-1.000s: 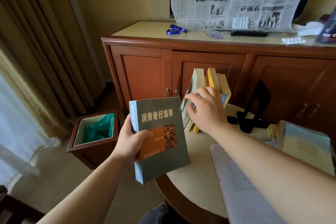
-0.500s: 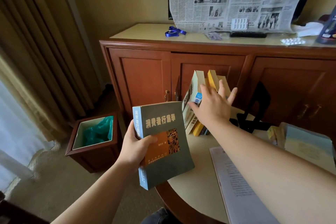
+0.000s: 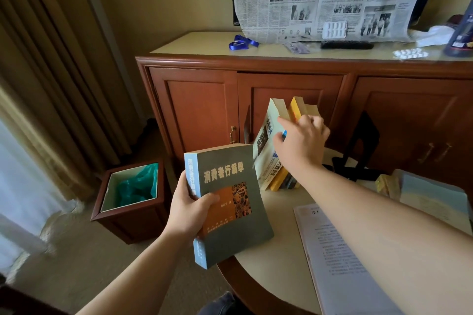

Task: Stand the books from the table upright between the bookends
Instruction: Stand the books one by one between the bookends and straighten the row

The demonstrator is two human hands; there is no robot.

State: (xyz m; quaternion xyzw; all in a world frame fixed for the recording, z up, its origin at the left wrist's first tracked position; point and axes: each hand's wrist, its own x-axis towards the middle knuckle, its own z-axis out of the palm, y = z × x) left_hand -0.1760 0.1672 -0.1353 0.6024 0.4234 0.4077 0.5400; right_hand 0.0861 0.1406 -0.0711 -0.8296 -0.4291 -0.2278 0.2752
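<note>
While the left hand (image 3: 190,208) grips a matte grey paperback (image 3: 230,202), the right hand's (image 3: 300,144) fingers press leaning books (image 3: 271,146).

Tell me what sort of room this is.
Probably a hotel room or a bedroom, though I can't be sure. A long wooden cabinet stands against the wall, heavy curtains hang at the window, and a small wooden wastebin with a green liner sits beside a round table.

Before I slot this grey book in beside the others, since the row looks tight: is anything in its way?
Yes. Your right hand rests against the leaning books, covering the row between the grey book and the black bookend.
</note>
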